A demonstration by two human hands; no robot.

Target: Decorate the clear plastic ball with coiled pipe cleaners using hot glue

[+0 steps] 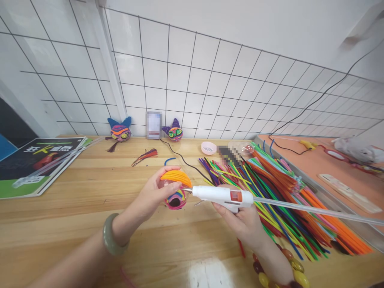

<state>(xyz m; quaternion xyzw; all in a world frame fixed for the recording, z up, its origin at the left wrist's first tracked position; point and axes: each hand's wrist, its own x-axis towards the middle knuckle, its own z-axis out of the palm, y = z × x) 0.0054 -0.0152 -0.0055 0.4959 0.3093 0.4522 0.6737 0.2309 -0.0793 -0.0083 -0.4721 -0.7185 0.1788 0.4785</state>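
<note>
My left hand (157,190) is closed around a small round craft piece (175,178), covered in orange strands on top and pink, blue and yellow ones below, with a dark round spot at its lower end. In my right hand (240,220) is a white hot glue gun (220,196), its grip hidden by my fingers. The metal nozzle points left and meets or almost meets the piece beside my left thumb; exact contact I cannot tell. A long clear glue stick (300,208) extends from the gun's back to the right.
Colourful pipe cleaners (288,196) spread over the table's right side. Behind stand two finished-looking cat-like heads, one blue-eared (120,130), one purple-eared (175,132), with a phone (154,125) between them. A pink bowl (209,148), a thread bundle (145,156) and a magazine (39,164) lie around.
</note>
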